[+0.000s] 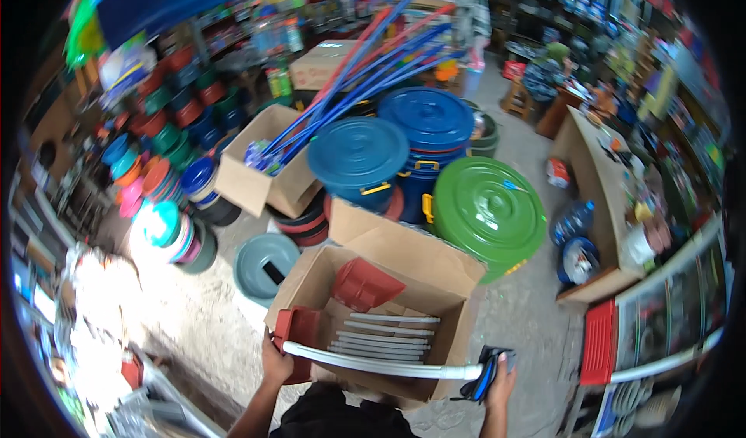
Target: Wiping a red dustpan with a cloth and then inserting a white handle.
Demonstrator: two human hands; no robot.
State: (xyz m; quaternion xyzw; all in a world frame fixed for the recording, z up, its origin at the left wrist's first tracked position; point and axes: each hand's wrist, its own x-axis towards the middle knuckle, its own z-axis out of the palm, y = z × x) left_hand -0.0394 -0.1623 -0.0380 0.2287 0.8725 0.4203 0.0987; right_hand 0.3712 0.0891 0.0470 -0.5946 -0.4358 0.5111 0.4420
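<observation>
The left hand [273, 360] is closed on the edge of a red dustpan [301, 329], beside one end of a white tube [381, 366]. The right hand [501, 381] grips a black-and-blue piece [487, 370] at the tube's other end. Between and just beyond the hands, an open cardboard box [404, 240] contains a red scoop [365, 284] and several white rods [385, 336]. Past the left hand sits a grey basin [256, 261]; farther out, ahead of the right, a green lidded tub [489, 205].

No lettering is legible; the blue sticker [510, 184] on the green lid [474, 224] is too small.
</observation>
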